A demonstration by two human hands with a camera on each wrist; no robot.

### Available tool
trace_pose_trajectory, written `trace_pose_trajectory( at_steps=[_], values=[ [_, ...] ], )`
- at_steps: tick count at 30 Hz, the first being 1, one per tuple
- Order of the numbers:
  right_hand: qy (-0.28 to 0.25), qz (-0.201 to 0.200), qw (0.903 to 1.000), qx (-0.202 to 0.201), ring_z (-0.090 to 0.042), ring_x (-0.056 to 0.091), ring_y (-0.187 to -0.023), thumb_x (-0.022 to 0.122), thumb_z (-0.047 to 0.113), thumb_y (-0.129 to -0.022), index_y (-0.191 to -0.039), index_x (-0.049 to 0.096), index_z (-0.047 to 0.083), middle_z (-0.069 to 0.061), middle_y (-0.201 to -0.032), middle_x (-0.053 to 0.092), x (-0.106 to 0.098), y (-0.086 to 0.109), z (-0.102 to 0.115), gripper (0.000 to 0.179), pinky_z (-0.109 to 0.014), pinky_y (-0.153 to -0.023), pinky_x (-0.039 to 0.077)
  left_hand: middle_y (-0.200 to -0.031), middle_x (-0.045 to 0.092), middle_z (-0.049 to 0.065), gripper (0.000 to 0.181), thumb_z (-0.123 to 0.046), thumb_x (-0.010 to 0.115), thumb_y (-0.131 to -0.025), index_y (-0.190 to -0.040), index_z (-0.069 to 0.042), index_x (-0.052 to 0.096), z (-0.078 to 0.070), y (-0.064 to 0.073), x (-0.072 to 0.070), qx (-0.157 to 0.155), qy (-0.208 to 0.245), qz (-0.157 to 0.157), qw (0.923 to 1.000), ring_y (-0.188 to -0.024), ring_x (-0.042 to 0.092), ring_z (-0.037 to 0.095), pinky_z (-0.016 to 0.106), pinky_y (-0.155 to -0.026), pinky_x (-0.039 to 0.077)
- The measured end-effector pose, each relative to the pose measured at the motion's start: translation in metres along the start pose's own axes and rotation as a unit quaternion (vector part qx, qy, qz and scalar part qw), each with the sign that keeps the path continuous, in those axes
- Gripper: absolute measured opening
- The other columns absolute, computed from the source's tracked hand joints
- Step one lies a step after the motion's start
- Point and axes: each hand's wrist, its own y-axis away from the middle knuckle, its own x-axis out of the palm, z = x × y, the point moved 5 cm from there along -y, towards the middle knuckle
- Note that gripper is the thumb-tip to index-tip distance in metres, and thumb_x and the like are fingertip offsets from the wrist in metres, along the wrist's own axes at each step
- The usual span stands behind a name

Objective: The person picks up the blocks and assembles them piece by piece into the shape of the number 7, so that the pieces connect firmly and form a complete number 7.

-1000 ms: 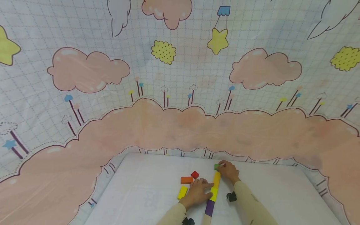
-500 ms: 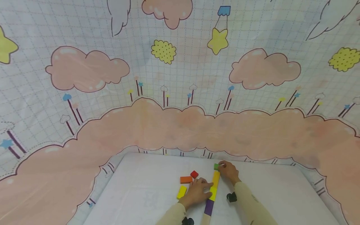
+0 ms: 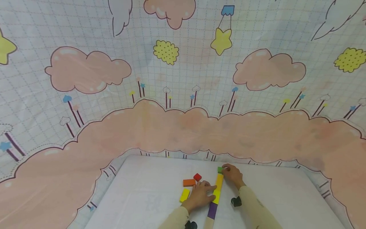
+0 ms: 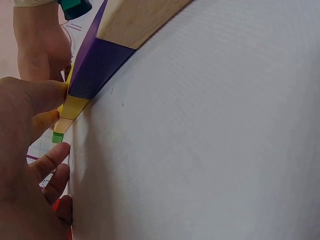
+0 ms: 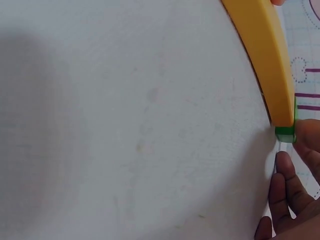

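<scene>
A straight row of wooden blocks lies on the white tabletop: plain wood [image 3: 210, 223], purple [image 3: 212, 210], yellow [image 3: 219, 183], and a small green block [image 3: 220, 170] at the far end. My left hand [image 3: 199, 196] rests beside the row, its thumb and index fingertips touching the left side of the yellow part; its other fingers are spread loosely. At the far end my right hand [image 3: 233, 174] pinches the green block from the right. In the right wrist view the thumb touches the green block [image 5: 286, 134], which sits against the yellow block [image 5: 265, 55]; the index finger is hidden.
Left of the row lie an orange block [image 3: 189, 183], a red block [image 3: 197, 177] and a loose yellow block [image 3: 184, 195]. A dark wrist camera [image 3: 236, 201] sits at the right wrist, another [image 3: 191, 225] at the left. A cloud-patterned cloth [image 3: 183, 133] rises behind the white tabletop [image 3: 143, 197].
</scene>
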Motion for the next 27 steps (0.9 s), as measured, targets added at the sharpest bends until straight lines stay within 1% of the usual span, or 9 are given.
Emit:
trace_pose_trajectory(
  at_steps=[6, 9, 15, 22, 27],
  values=[
    [-0.011, 0.004, 0.9999, 0.005, -0.031, 0.055, -0.1, 0.06, 0.023, -0.094, -0.118, 0.066, 0.01, -0.015, -0.11, 0.066, 0.0, 0.0032, 0.0002, 0.028, -0.062, -0.097, 0.034, -0.118, 0.056, -0.004, 0.043, -0.039, 0.067, -0.091, -0.133, -0.038, 0.06, 0.0001, -0.0002, -0.0002, -0.001, 0.0, 0.002, 1.0, -0.109, 0.045, 0.019, 0.045, -0.097, 0.039],
    [-0.014, 0.003, 0.9999, 0.005, -0.031, 0.055, -0.1, 0.059, 0.023, -0.094, -0.118, 0.066, 0.01, -0.014, -0.109, 0.065, 0.0006, 0.0035, 0.0002, 0.028, -0.061, -0.098, 0.035, -0.118, 0.056, -0.004, 0.043, -0.039, 0.067, -0.091, -0.133, -0.038, 0.06, 0.0014, -0.0011, 0.0019, -0.003, 0.0, 0.002, 1.0, -0.109, 0.045, 0.019, 0.044, -0.097, 0.039],
    [-0.015, -0.001, 0.9999, 0.004, -0.031, 0.055, -0.101, 0.059, 0.024, -0.094, -0.119, 0.066, 0.011, -0.014, -0.111, 0.064, 0.0023, 0.0036, -0.0022, 0.029, -0.06, -0.099, 0.034, -0.117, 0.056, -0.004, 0.043, -0.039, 0.067, -0.091, -0.133, -0.039, 0.06, 0.0024, -0.0018, 0.0039, -0.002, 0.0, 0.0, 1.0, -0.108, 0.045, 0.018, 0.043, -0.096, 0.039],
    [-0.013, -0.001, 0.9999, -0.008, -0.029, 0.055, -0.097, 0.059, 0.022, -0.094, -0.119, 0.065, 0.009, -0.013, -0.106, 0.064, 0.0025, 0.0042, -0.0024, 0.029, -0.058, -0.095, 0.036, -0.118, 0.056, -0.004, 0.043, -0.039, 0.067, -0.091, -0.133, -0.039, 0.06, 0.0031, -0.002, 0.0046, -0.008, 0.002, 0.0, 1.0, -0.109, 0.046, 0.019, 0.048, -0.102, 0.039],
    [-0.014, 0.0, 0.9999, -0.01, -0.029, 0.055, -0.097, 0.059, 0.022, -0.094, -0.119, 0.065, 0.008, -0.013, -0.107, 0.064, 0.002, 0.0046, -0.003, 0.03, -0.059, -0.095, 0.036, -0.119, 0.056, -0.004, 0.043, -0.039, 0.067, -0.091, -0.134, -0.039, 0.059, 0.003, -0.0025, 0.0047, -0.013, 0.001, 0.002, 0.9999, -0.11, 0.045, 0.019, 0.049, -0.103, 0.038]
  ],
)
